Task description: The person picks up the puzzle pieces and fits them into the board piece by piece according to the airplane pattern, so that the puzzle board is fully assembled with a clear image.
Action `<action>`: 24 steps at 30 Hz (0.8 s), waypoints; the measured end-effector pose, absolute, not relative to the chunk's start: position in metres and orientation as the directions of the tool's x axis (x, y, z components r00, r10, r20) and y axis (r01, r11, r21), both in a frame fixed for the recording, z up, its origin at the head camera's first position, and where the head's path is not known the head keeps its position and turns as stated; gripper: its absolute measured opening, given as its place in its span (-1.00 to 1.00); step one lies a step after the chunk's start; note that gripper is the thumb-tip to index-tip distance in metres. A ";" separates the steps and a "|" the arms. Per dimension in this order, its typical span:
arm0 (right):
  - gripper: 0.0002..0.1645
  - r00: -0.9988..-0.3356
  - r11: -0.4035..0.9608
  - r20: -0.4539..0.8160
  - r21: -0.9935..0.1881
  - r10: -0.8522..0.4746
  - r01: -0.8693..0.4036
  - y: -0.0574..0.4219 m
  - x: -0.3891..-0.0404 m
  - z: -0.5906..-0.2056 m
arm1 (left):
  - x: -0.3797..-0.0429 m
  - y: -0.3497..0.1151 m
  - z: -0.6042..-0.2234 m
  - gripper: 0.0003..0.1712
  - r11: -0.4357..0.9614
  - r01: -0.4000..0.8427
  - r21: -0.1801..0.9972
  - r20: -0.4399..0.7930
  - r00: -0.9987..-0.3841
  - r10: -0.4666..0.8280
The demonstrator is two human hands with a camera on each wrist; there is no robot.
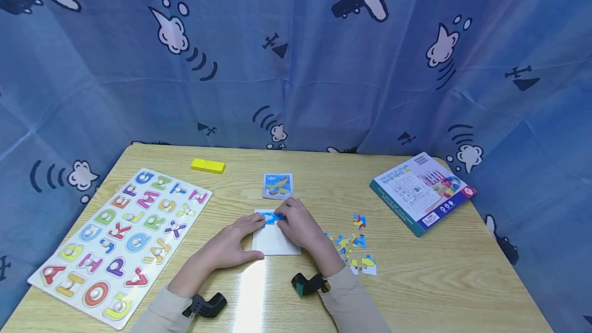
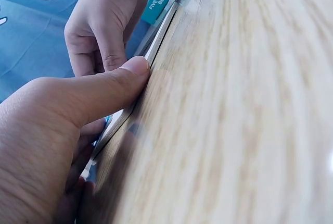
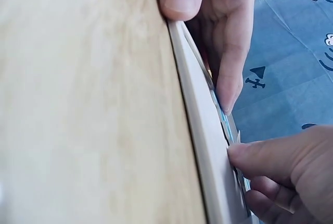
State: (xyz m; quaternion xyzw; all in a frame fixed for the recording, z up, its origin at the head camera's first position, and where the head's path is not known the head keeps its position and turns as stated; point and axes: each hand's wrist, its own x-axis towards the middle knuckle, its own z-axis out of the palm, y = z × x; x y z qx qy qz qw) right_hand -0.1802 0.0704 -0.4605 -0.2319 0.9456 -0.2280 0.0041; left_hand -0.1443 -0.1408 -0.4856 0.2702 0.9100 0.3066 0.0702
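Observation:
A white puzzle tray (image 1: 276, 243) lies on the table in front of me, with blue puzzle pieces (image 1: 270, 219) along its far edge. My left hand (image 1: 231, 240) rests at the tray's left side, its fingertips on the blue pieces. In the left wrist view the left thumb (image 2: 112, 88) lies straight against the tray's edge. My right hand (image 1: 300, 224) is over the far right corner, pinching a puzzle piece mostly hidden by its fingers. In the right wrist view the right thumb (image 3: 260, 156) touches the row of pieces.
Loose puzzle pieces (image 1: 343, 243) lie right of the tray, partly behind the right wrist. Beyond the tray is an airplane picture card (image 1: 278, 185). An alphabet board (image 1: 122, 243) fills the left side; a yellow block (image 1: 208, 165) and a boxed set (image 1: 422, 192) lie farther back.

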 end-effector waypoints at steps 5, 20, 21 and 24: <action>-0.75 -0.898 0.792 0.101 -0.436 -0.429 -0.427 0.070 -0.180 -0.462 | -0.144 -0.140 -0.485 -0.12 0.662 0.461 0.592 0.055 -0.842 0.537; -0.69 -0.904 0.777 0.074 -0.485 -0.422 -0.402 0.072 -0.180 -0.465 | -0.145 -0.131 -0.486 -0.18 0.646 0.551 0.528 0.184 -0.817 0.546; -0.69 -0.901 0.773 0.079 -0.486 -0.426 -0.407 0.072 -0.180 -0.465 | -0.147 -0.129 -0.486 -0.22 0.633 0.574 0.519 0.210 -0.804 0.557; -0.70 -0.893 0.753 0.099 -0.501 -0.439 -0.426 0.072 -0.181 -0.466 | -0.151 -0.123 -0.485 -0.31 0.601 0.629 0.492 0.266 -0.767 0.584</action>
